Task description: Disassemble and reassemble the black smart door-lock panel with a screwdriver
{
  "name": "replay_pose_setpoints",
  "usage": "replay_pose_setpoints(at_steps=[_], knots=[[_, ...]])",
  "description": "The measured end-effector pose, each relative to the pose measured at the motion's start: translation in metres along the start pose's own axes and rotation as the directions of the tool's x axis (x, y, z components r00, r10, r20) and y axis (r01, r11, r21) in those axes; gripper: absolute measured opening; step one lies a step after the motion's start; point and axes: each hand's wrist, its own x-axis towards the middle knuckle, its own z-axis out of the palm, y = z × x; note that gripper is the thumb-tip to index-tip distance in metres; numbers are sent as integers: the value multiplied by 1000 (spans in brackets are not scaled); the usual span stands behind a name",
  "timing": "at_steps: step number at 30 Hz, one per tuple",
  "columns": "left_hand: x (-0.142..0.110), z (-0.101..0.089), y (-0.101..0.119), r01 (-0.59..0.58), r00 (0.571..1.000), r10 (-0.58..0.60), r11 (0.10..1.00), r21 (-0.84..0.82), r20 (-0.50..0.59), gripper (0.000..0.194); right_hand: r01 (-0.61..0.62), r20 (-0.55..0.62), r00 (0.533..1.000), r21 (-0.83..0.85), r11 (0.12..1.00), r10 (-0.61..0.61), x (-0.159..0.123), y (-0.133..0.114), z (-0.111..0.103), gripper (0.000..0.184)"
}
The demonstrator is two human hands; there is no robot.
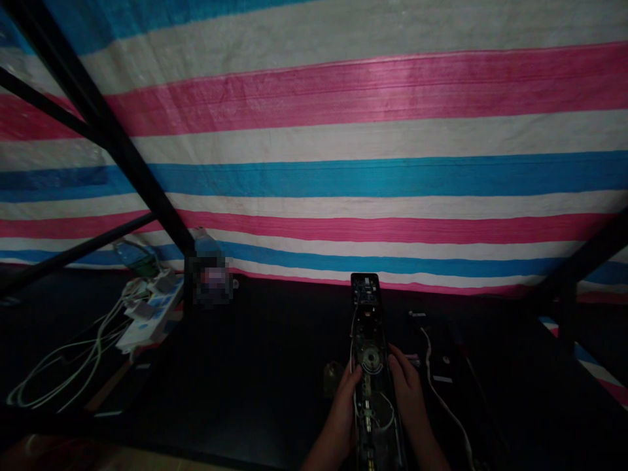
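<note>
In the head view, a long, narrow device (375, 386) is held between two bare hands above or on the black table (275, 366); whether its underside is supported by the table cannot be told. Its open interior is faced upward, and its near end is cut off by the lower edge of the view. The left edge of the device is gripped by the left hand (347, 392), with a fingertip laid over the rim. The right edge is gripped by the right hand (406, 379), set opposite the left. Inside the device, a circuit board (366, 288) is seen at the far end, a round part (371, 357) between the hands, and a thin wire (388, 407) curved nearer the body.

Just left of the device, a small translucent piece (332, 378) is partly hidden by the left hand. To the right of the device, a pale cable (429, 366) is strung along the table, with a small dark module (417, 315) near its far end. Well to the left of the device, a power strip (147, 327) is surrounded by loose cords (101, 343). Behind the device, a striped sheet (343, 144) is hung.
</note>
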Motion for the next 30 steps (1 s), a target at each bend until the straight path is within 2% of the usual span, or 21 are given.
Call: replay_pose_setpoints(at_steps=[2,7,11,18,30], knots=[[0,0,0,16,1000,-16,999,-28,-9,58,5,4,1000,-6,1000,-5,0,0,0,51],[1,3,1,148,988,-153,983,-109,-34,54,-18,-6,1000,-6,1000,18,-1,1,0,54],[1,4,2,95,994,-99,991,-97,-39,50,-2,17,1000,23,1000,2,-4,4,1,59],[1,1,2,43,997,-45,998,-35,-59,49,13,60,998,52,999,-16,-7,4,1,58],[0,2,7,78,994,-79,997,-6,-70,56,56,19,998,-11,998,-55,-6,1,0,50]])
